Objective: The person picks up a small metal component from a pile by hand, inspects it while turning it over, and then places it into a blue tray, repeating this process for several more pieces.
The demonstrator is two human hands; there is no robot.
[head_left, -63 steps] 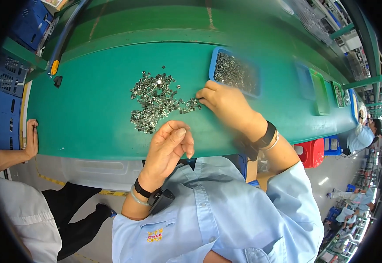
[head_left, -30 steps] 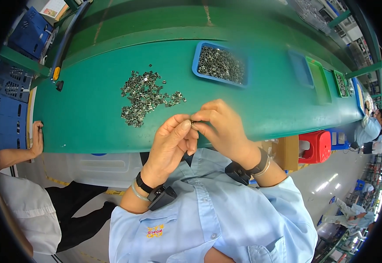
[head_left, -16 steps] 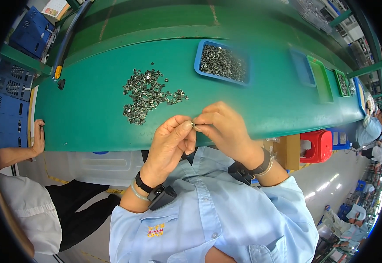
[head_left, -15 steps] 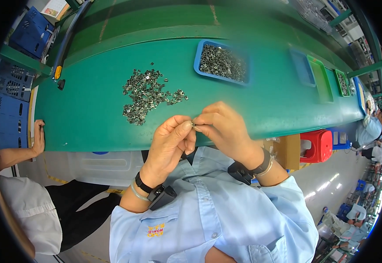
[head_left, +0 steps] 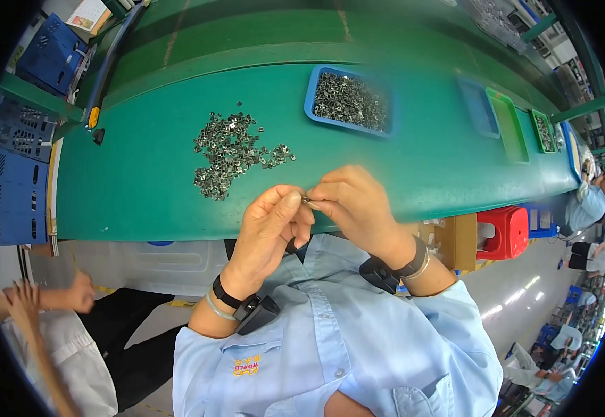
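Above the table's near edge, my left hand [head_left: 272, 224] and my right hand [head_left: 353, 206] meet at the fingertips. Between them they pinch a small metal part [head_left: 306, 199], dark and silvery, mostly covered by the fingers. Its exact kind cannot be made out. Beyond my left hand, a loose pile of small metal parts [head_left: 227, 154] spreads over the green table [head_left: 143, 125]. A blue tray [head_left: 308, 101] farther back, ahead of my right hand, is filled with similar small parts.
To the right lie an empty-looking blue tray [head_left: 479, 108], a green tray [head_left: 509, 128] and a smaller green tray of parts [head_left: 543, 132]. A red stool [head_left: 504, 233] and a cardboard box [head_left: 457, 240] stand below. A co-worker [head_left: 73, 347] is close on the left.
My hands stay almost in place, still pinching the small part, which has turned slightly. The co-worker on the left has drawn a hand back from the table edge.
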